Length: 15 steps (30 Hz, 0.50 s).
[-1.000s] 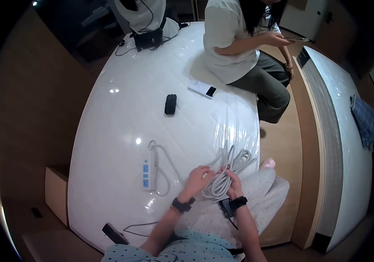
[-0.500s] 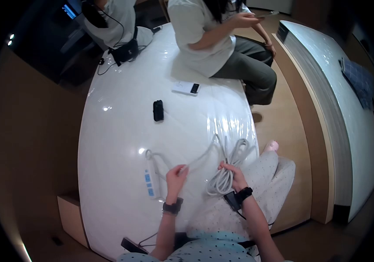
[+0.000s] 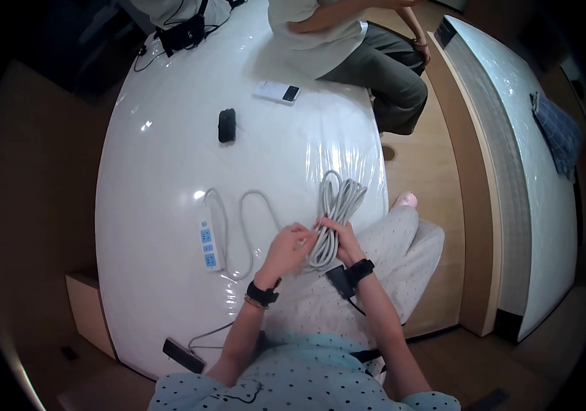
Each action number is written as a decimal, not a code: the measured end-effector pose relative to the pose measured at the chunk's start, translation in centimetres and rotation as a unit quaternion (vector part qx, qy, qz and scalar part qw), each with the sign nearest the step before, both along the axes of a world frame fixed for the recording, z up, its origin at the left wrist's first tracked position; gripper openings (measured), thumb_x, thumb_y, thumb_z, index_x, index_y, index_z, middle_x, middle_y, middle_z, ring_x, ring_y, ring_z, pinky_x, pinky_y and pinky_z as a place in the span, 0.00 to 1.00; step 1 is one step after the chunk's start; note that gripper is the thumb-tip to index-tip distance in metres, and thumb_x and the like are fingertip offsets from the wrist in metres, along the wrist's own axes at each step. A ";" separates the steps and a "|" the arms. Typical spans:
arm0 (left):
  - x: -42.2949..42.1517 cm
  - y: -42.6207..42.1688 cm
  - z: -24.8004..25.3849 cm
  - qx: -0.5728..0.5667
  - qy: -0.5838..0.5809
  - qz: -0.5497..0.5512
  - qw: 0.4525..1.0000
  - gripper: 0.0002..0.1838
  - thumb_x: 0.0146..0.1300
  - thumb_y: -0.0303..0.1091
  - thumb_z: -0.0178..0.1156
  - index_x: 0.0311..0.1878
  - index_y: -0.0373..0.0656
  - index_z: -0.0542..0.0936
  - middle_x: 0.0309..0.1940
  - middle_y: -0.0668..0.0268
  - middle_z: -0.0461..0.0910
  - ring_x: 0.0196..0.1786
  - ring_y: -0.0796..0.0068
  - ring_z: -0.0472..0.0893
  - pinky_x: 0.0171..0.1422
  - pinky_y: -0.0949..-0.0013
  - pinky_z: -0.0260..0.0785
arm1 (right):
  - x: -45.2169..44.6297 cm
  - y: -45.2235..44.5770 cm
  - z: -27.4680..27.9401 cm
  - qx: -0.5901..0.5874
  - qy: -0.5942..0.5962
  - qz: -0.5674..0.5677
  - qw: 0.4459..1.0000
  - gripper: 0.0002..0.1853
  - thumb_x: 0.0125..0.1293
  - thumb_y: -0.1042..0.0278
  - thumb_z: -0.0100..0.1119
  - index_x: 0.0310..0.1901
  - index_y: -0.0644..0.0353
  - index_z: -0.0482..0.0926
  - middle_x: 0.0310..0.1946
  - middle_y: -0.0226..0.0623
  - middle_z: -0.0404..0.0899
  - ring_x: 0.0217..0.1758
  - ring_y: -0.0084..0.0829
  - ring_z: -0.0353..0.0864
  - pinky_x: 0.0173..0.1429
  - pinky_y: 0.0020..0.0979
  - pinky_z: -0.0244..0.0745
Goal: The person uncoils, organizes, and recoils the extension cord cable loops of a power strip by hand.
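My right hand (image 3: 340, 237) is closed round the middle of a coiled grey cable (image 3: 337, 195), whose loops stick out above and below the fingers. My left hand (image 3: 289, 249) is at the left side of the coil with its fingers pressed together on the cable. From there the cable runs left in a loose curve over the plastic-covered mattress (image 3: 163, 157) to a white power strip (image 3: 209, 245) with blue sockets. Black straps with devices are on both my wrists.
Beyond the strip lie a black case (image 3: 227, 126) and a white box (image 3: 276, 92). A phone (image 3: 184, 355) with a cord is near the front edge. One person (image 3: 375, 75) sits at the far right edge, another (image 3: 176, 14) at the far left. A second mattress (image 3: 512, 171) stands right.
My left hand first drew a length of cable out to the left, then came back to the coil beside my right hand. The camera view has shifted.
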<state>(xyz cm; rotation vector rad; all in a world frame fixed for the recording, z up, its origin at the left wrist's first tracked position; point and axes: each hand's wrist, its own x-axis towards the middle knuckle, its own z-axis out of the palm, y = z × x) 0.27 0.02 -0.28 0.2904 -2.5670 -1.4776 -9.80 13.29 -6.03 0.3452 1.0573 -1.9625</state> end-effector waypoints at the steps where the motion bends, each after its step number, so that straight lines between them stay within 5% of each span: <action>1: 0.2 -0.3 -0.4 -0.013 -0.021 0.071 0.997 0.10 0.61 0.34 0.58 0.40 0.39 0.82 0.30 0.62 0.77 0.28 0.69 0.77 0.35 0.71 0.69 | -0.1 0.1 -0.3 -0.004 -0.005 0.003 1.000 0.09 0.54 0.75 0.63 0.37 0.67 0.77 0.29 0.38 0.80 0.30 0.29 0.80 0.35 0.28 0.77; 3: 0.7 -1.3 -1.1 -0.041 -0.062 0.208 0.975 0.12 0.62 0.36 0.57 0.39 0.37 0.81 0.30 0.62 0.79 0.30 0.68 0.78 0.37 0.71 0.70 | -0.2 0.2 -0.2 -0.006 -0.012 0.003 1.000 0.09 0.53 0.76 0.63 0.36 0.67 0.77 0.29 0.38 0.80 0.30 0.29 0.80 0.36 0.27 0.77; 6: 1.1 -2.9 -1.4 -0.113 -0.354 0.171 0.913 0.16 0.64 0.41 0.54 0.39 0.36 0.80 0.30 0.61 0.81 0.32 0.71 0.80 0.37 0.73 0.70 | -0.4 0.5 -0.3 -0.040 -0.033 0.007 0.999 0.09 0.52 0.76 0.62 0.35 0.67 0.76 0.30 0.39 0.79 0.34 0.28 0.80 0.40 0.28 0.76; 7: 1.3 -4.1 -3.1 0.035 -0.383 0.105 0.917 0.19 0.67 0.44 0.50 0.40 0.36 0.81 0.29 0.63 0.82 0.35 0.74 0.81 0.38 0.75 0.70 | -0.5 0.6 -1.2 -0.074 -0.050 0.016 0.996 0.09 0.52 0.75 0.62 0.35 0.67 0.76 0.31 0.39 0.79 0.35 0.27 0.79 0.42 0.28 0.76; 10: 1.5 -3.4 -2.5 0.342 -0.225 0.145 0.901 0.17 0.67 0.40 0.52 0.38 0.35 0.81 0.30 0.65 0.82 0.34 0.78 0.80 0.38 0.77 0.70 | -0.4 0.8 -1.3 -0.172 -0.076 0.032 0.982 0.12 0.54 0.73 0.58 0.40 0.65 0.73 0.37 0.41 0.78 0.43 0.31 0.78 0.51 0.31 0.74; 13: 0.9 -1.9 -2.5 0.266 -0.085 0.147 0.949 0.13 0.65 0.35 0.54 0.36 0.33 0.82 0.29 0.66 0.81 0.31 0.81 0.77 0.38 0.78 0.68 | 0.0 0.8 -0.3 -0.159 -0.100 0.014 0.982 0.14 0.56 0.73 0.56 0.44 0.65 0.71 0.43 0.45 0.77 0.46 0.38 0.78 0.54 0.34 0.74; 15: 0.7 -1.5 -2.3 0.225 -0.093 0.101 0.965 0.11 0.63 0.31 0.56 0.37 0.32 0.81 0.29 0.64 0.82 0.30 0.82 0.77 0.35 0.77 0.68 | -0.1 0.3 -0.8 -0.149 -0.105 0.026 0.983 0.15 0.56 0.73 0.55 0.46 0.65 0.70 0.48 0.49 0.76 0.49 0.43 0.77 0.57 0.38 0.74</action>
